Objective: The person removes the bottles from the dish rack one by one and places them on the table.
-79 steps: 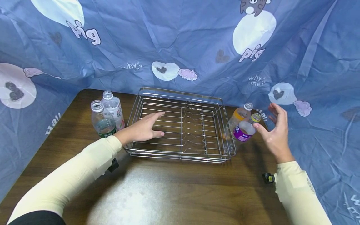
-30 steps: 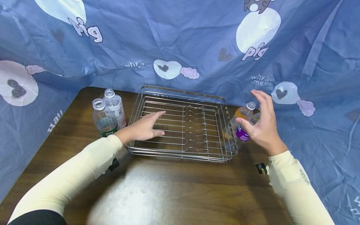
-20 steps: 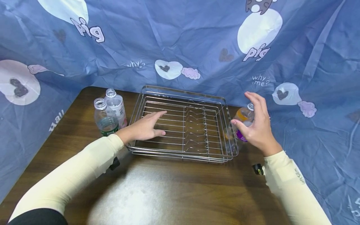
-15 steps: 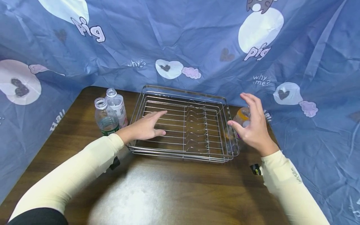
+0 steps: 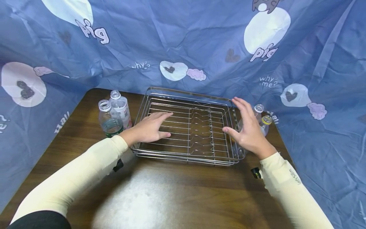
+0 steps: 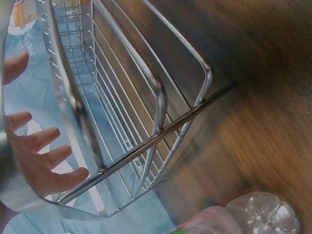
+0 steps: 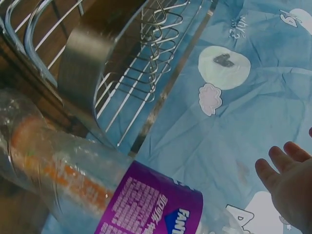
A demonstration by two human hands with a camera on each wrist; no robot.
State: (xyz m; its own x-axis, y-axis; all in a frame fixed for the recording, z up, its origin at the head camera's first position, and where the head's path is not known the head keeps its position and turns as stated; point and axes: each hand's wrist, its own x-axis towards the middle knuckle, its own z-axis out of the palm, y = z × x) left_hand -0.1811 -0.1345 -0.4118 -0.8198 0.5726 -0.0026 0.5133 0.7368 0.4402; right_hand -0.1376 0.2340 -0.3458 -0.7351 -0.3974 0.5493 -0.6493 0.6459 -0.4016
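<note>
A chrome wire dish rack (image 5: 186, 156) stands on the table. My left hand (image 5: 147, 129) is held over its left side, fingers extended and thumb apart, with nothing in the grasp; in the left wrist view the fingers (image 6: 41, 156) are beside the rim. Over the rack's right edge is my right hand (image 5: 249, 135), fingers and thumb spread wide and holding nothing. Whether either hand touches the rim cannot be told. In the right wrist view the rack's flat metal band (image 7: 85, 63) lies close to a purple-labelled plastic bottle (image 7: 151, 204).
Left of the rack stand a green-labelled bottle (image 5: 111, 125) and a white-labelled bottle (image 5: 122, 109). Two more bottles, one with a yellow neck ring (image 5: 266, 120), are partly hidden behind my right hand. A blue printed cloth (image 5: 171, 38) hangs behind the brown table (image 5: 200, 190).
My right hand has moved left from beyond the right-hand bottles to the rack's right edge. My left hand has stayed over the rack's left side. The view has shifted slightly.
</note>
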